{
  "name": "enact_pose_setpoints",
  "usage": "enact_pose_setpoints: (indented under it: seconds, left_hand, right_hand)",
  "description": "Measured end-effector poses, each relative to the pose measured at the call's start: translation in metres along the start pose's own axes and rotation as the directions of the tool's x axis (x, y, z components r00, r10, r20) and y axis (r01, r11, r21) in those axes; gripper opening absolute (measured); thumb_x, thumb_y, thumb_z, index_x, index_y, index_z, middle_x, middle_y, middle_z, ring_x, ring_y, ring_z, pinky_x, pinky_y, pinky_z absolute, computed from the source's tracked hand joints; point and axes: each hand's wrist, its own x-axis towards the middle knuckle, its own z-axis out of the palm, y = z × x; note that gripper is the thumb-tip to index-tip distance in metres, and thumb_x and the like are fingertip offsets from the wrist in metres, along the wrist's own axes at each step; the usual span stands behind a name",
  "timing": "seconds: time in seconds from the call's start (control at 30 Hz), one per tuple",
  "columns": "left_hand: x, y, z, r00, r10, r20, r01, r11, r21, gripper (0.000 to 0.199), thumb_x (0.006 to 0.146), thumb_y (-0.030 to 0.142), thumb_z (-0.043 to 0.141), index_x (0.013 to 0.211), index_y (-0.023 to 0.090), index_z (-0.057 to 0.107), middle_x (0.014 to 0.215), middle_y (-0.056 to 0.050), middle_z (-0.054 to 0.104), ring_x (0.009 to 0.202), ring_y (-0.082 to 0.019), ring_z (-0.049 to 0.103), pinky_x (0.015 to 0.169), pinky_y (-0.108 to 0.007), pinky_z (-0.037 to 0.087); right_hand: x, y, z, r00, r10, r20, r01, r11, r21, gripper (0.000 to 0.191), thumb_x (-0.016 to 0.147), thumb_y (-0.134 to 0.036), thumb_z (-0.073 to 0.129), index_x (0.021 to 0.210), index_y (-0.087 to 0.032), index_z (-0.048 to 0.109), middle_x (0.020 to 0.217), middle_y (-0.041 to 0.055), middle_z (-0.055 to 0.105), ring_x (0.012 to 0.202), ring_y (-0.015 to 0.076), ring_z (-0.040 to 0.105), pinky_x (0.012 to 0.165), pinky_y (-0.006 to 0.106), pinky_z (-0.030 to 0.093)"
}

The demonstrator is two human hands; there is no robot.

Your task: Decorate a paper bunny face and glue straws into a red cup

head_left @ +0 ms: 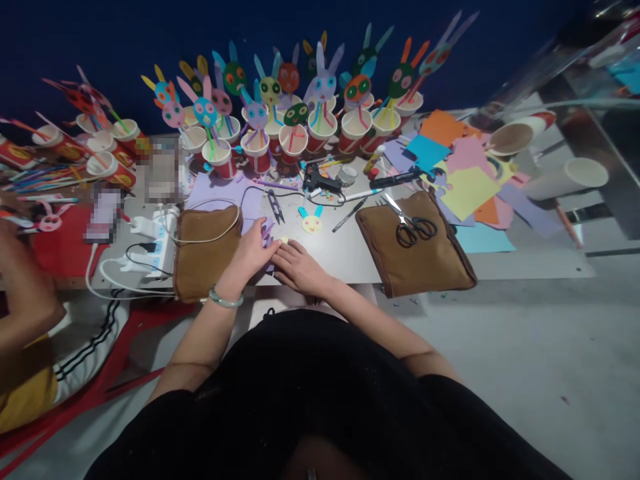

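My left hand, with a bangle at its wrist, has its fingers round a small purple paper piece. Close against it, my right hand lies low over the table edge, fingertips at a small pale yellow piece; whether it grips anything is hidden. Just beyond the hands lies a yellow rabbit face with blue ears. Small black snips rest to its left, and a dark pen to its right.
Paper cups with rabbit figures line the back. A black glue gun lies mid-table. Scissors rest on a right brown cushion; another cushion is left, beside a power strip. Another person's arm is far left.
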Motion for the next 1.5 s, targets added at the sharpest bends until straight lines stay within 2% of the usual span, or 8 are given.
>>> enact_pose_setpoints:
  seconds: [0.2, 0.37, 0.57, 0.73, 0.97, 1.23, 1.37, 1.5]
  left_hand:
    - [0.017, -0.014, -0.003, 0.99, -0.004, -0.14, -0.01, 0.995, -0.099, 0.064, 0.088, 0.017, 0.055, 0.15, 0.011, 0.039, 0.134, -0.02, 0.064, 0.119, -0.029, 0.067, 0.107, -0.043, 0.05]
    - [0.023, -0.023, -0.007, 0.985, 0.03, -0.168, -0.06, 0.982, -0.176, 0.062, 0.094, 0.031, 0.056, 0.151, 0.014, 0.037, 0.147, -0.022, 0.055, 0.13, -0.03, 0.061, 0.113, -0.046, 0.046]
    - [0.025, -0.024, -0.006, 0.991, 0.026, -0.134, -0.054, 0.976, -0.21, 0.056, 0.1, 0.037, 0.047, 0.15, 0.013, 0.038, 0.155, -0.023, 0.048, 0.144, -0.028, 0.049, 0.12, -0.045, 0.038]
    - [0.022, -0.02, 0.001, 0.991, 0.05, -0.126, -0.071, 0.984, -0.165, 0.052, 0.1, 0.028, 0.043, 0.15, 0.014, 0.039, 0.15, -0.02, 0.053, 0.14, -0.027, 0.052, 0.119, -0.044, 0.041]
    - [0.013, -0.014, 0.009, 0.995, 0.039, -0.087, -0.034, 0.998, 0.05, 0.067, 0.087, 0.002, 0.037, 0.154, 0.005, 0.035, 0.135, -0.026, 0.052, 0.132, -0.034, 0.055, 0.114, -0.051, 0.045]
    - [-0.009, -0.022, 0.001, 0.972, 0.202, -0.121, -0.177, 0.966, 0.19, 0.057, 0.096, 0.014, 0.037, 0.153, 0.006, 0.037, 0.155, -0.028, 0.039, 0.14, -0.036, 0.049, 0.115, -0.053, 0.045]
    - [-0.018, -0.021, -0.002, 0.966, 0.256, 0.022, -0.242, 0.876, 0.416, 0.055, 0.101, 0.022, 0.038, 0.15, -0.002, 0.042, 0.156, -0.027, 0.044, 0.147, -0.038, 0.041, 0.125, -0.054, 0.029]
    - [-0.017, -0.019, 0.005, 0.962, 0.155, 0.223, -0.252, 0.817, 0.518, 0.081, 0.099, 0.048, 0.05, 0.156, -0.007, 0.031, 0.166, -0.029, 0.024, 0.155, -0.04, 0.026, 0.129, -0.054, 0.015]
  right_hand:
    - [-0.005, -0.007, 0.0, 0.999, -0.035, 0.04, 0.033, 0.998, 0.052, 0.057, 0.104, -0.033, 0.043, 0.155, -0.009, 0.04, 0.159, 0.0197, 0.045, 0.153, 0.0281, 0.036, 0.123, 0.053, 0.03]
    - [-0.006, -0.005, -0.006, 0.996, -0.009, -0.085, 0.013, 0.999, 0.051, 0.056, 0.103, -0.032, 0.04, 0.153, -0.007, 0.041, 0.15, 0.0214, 0.055, 0.141, 0.0279, 0.048, 0.116, 0.05, 0.038]
    - [0.031, 0.046, -0.044, 0.885, 0.34, -0.319, -0.358, 0.934, 0.003, 0.043, 0.103, -0.032, 0.036, 0.126, -0.012, 0.067, 0.113, 0.0177, 0.073, 0.105, 0.0287, 0.063, 0.095, 0.042, 0.045]
    - [0.102, 0.105, -0.073, 0.759, 0.593, -0.27, -0.613, 0.79, 0.011, 0.039, 0.099, -0.029, 0.043, 0.122, -0.016, 0.072, 0.112, 0.0147, 0.075, 0.103, 0.0302, 0.063, 0.087, 0.039, 0.045]
    - [0.157, 0.134, -0.067, 0.736, 0.656, -0.167, -0.677, 0.722, -0.146, 0.037, 0.099, -0.028, 0.044, 0.115, -0.017, 0.075, 0.112, 0.0175, 0.076, 0.105, 0.0326, 0.067, 0.085, 0.04, 0.048]
    - [0.169, 0.133, -0.066, 0.724, 0.678, -0.126, -0.685, 0.686, -0.247, 0.037, 0.096, -0.018, 0.042, 0.11, -0.009, 0.075, 0.109, 0.0247, 0.075, 0.105, 0.0326, 0.07, 0.086, 0.039, 0.05]
    - [0.173, 0.134, -0.065, 0.721, 0.681, -0.131, -0.688, 0.679, -0.255, 0.037, 0.097, -0.016, 0.041, 0.109, -0.008, 0.075, 0.109, 0.0262, 0.075, 0.105, 0.0345, 0.071, 0.086, 0.041, 0.051]
    - [0.174, 0.134, -0.063, 0.719, 0.684, -0.12, -0.687, 0.676, -0.267, 0.037, 0.096, -0.012, 0.041, 0.11, -0.006, 0.074, 0.108, 0.0276, 0.074, 0.107, 0.0359, 0.071, 0.088, 0.043, 0.051]
